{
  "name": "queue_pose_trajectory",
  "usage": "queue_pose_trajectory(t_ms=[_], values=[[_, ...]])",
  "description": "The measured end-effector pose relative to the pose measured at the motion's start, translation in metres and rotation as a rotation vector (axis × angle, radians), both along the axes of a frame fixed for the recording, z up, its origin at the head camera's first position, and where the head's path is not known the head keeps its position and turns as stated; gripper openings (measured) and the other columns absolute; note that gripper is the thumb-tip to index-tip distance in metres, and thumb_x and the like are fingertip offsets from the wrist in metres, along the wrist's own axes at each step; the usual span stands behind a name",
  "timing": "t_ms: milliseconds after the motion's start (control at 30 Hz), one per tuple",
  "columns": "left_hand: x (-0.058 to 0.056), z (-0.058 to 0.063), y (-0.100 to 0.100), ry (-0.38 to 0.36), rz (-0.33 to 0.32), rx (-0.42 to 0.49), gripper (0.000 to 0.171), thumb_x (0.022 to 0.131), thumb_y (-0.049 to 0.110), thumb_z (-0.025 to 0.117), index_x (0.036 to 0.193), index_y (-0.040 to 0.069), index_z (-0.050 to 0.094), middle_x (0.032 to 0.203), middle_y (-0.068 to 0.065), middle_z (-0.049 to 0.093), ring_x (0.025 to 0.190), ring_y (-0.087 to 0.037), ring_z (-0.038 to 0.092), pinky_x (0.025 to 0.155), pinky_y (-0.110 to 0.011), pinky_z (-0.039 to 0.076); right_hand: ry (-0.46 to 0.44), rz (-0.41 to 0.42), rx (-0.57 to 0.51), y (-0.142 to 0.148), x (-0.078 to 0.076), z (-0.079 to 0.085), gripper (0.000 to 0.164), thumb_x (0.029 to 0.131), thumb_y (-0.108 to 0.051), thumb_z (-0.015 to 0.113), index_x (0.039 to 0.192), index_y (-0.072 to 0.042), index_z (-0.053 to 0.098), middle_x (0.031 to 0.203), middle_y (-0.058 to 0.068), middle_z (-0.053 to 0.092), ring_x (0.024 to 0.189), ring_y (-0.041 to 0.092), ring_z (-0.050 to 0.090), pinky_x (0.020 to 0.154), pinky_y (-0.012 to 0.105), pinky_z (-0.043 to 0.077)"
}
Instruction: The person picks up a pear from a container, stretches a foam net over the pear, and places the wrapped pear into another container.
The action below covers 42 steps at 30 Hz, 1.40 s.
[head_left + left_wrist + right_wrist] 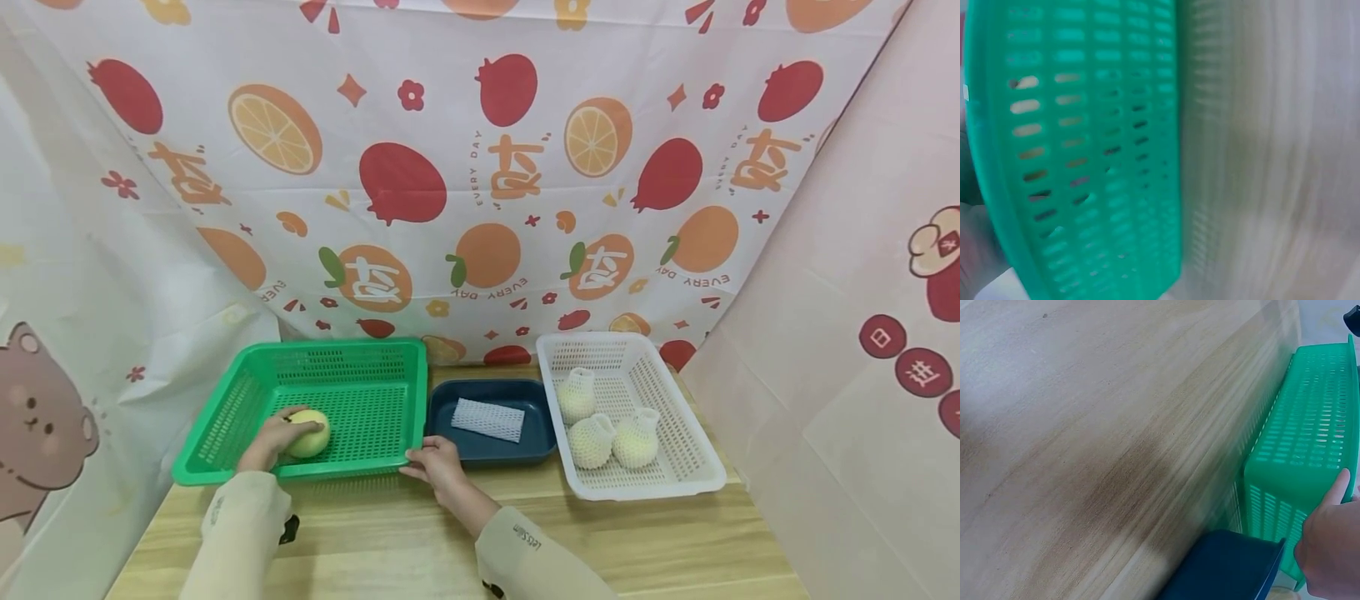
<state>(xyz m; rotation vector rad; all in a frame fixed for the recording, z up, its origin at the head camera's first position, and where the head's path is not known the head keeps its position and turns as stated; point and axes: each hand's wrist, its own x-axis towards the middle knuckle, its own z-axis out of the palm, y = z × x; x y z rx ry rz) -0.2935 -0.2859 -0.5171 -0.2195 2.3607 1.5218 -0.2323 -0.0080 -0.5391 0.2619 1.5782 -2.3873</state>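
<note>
A round, pale yellow fruit rests low in the green plastic basket, near its front left. My left hand reaches over the front rim and grips the fruit from the left. From the left wrist, the basket wall fills much of the view, and part of that hand shows beyond the rim. At the basket's front right corner my right hand pinches the rim. Its thumb lies on the outside in the right wrist view, where the hand hides its other fingers.
Right of the basket stands a dark blue tray with a flat white foam net in it. A white basket farther right holds three fruits in foam nets. Behind the wooden table hangs a fruit-print cloth.
</note>
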Motion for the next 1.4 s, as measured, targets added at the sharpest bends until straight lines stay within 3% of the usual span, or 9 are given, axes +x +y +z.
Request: queue_pose_trajectory(t_ms=[100, 267, 333, 533, 667, 800, 967, 1133, 1400], values=[[0.002, 0.012, 0.008, 0.004, 0.013, 0.002, 0.078, 0.087, 0.031, 0.062, 0.143, -0.002, 0.019, 0.135, -0.038, 0.012, 0.1, -0.043, 0.046, 0.073, -0.047, 0.05, 0.004, 0.004, 0.002, -0.001, 0.001, 0.001, 0.045, 0.084, 0.008, 0.058, 0.123, 0.014, 0.037, 0.095, 0.019, 0.048, 0.076, 0.021, 0.055, 0.078, 0.039, 0.05], [0.005, 0.032, 0.022, 0.048, -0.022, -0.025, 0.075, 0.089, 0.029, 0.061, 0.143, -0.002, 0.02, 0.132, -0.036, 0.02, 0.101, -0.042, 0.046, 0.075, -0.048, 0.049, 0.01, -0.005, 0.007, -0.002, 0.003, 0.0, 0.039, 0.084, 0.005, 0.06, 0.118, 0.012, 0.042, 0.093, 0.017, 0.05, 0.075, 0.022, 0.056, 0.078, 0.039, 0.05], [0.007, 0.041, 0.029, 0.071, -0.038, -0.025, 0.074, 0.088, 0.029, 0.062, 0.143, -0.001, 0.022, 0.131, -0.035, 0.023, 0.099, -0.04, 0.048, 0.075, -0.048, 0.049, 0.041, -0.011, 0.062, 0.0, 0.004, -0.002, 0.035, 0.084, 0.002, 0.063, 0.114, 0.01, 0.046, 0.089, 0.015, 0.051, 0.074, 0.021, 0.058, 0.076, 0.039, 0.051], [0.021, 0.065, 0.059, 0.114, -0.084, 0.033, 0.073, 0.086, 0.029, 0.064, 0.142, 0.002, 0.025, 0.131, -0.033, 0.026, 0.101, -0.039, 0.049, 0.076, -0.047, 0.049, 0.324, -0.079, 0.486, 0.013, 0.011, 0.002, 0.029, 0.081, -0.007, 0.068, 0.106, -0.001, 0.054, 0.095, 0.01, 0.056, 0.089, 0.025, 0.058, 0.074, 0.035, 0.05], [0.033, 0.075, 0.08, 0.139, -0.116, 0.079, 0.072, 0.085, 0.027, 0.066, 0.142, 0.003, 0.028, 0.13, -0.031, 0.029, 0.099, -0.037, 0.051, 0.073, -0.045, 0.051, 0.508, -0.074, 0.584, 0.024, 0.014, 0.014, 0.033, 0.083, -0.008, 0.067, 0.113, -0.004, 0.052, 0.112, 0.015, 0.054, 0.106, 0.032, 0.052, 0.082, 0.036, 0.047], [0.046, 0.077, 0.101, 0.164, -0.136, 0.117, 0.068, 0.084, 0.025, 0.068, 0.139, 0.003, 0.034, 0.126, -0.028, 0.035, 0.09, -0.03, 0.056, 0.07, -0.043, 0.052, 0.605, 0.012, 0.6, 0.032, 0.018, 0.026, 0.043, 0.084, -0.012, 0.067, 0.123, -0.004, 0.048, 0.121, 0.014, 0.051, 0.112, 0.029, 0.049, 0.088, 0.036, 0.045], [0.061, 0.077, 0.121, 0.168, -0.147, 0.168, 0.064, 0.082, 0.022, 0.07, 0.136, 0.006, 0.04, 0.122, -0.024, 0.04, 0.087, -0.027, 0.056, 0.07, -0.044, 0.052, 0.701, 0.119, 0.685, 0.037, 0.028, 0.035, 0.053, 0.084, -0.02, 0.069, 0.13, -0.014, 0.044, 0.128, 0.005, 0.045, 0.111, 0.029, 0.05, 0.086, 0.035, 0.046], [0.073, 0.077, 0.136, 0.164, -0.178, 0.196, 0.063, 0.082, 0.021, 0.07, 0.136, 0.006, 0.04, 0.117, -0.022, 0.044, 0.086, -0.025, 0.057, 0.069, -0.044, 0.052, 0.867, 0.145, 0.747, 0.042, 0.035, 0.036, 0.058, 0.082, -0.02, 0.071, 0.133, -0.012, 0.043, 0.133, 0.006, 0.041, 0.114, 0.021, 0.046, 0.085, 0.03, 0.047], [0.088, 0.066, 0.158, 0.179, -0.193, 0.162, 0.064, 0.082, 0.02, 0.069, 0.134, -0.002, 0.038, 0.105, -0.019, 0.05, 0.081, -0.023, 0.055, 0.063, -0.041, 0.052, 0.883, 0.146, 0.863, 0.047, 0.042, 0.03, 0.069, 0.079, -0.026, 0.073, 0.138, -0.014, 0.038, 0.137, 0.003, 0.037, 0.118, 0.019, 0.043, 0.088, 0.035, 0.045]])
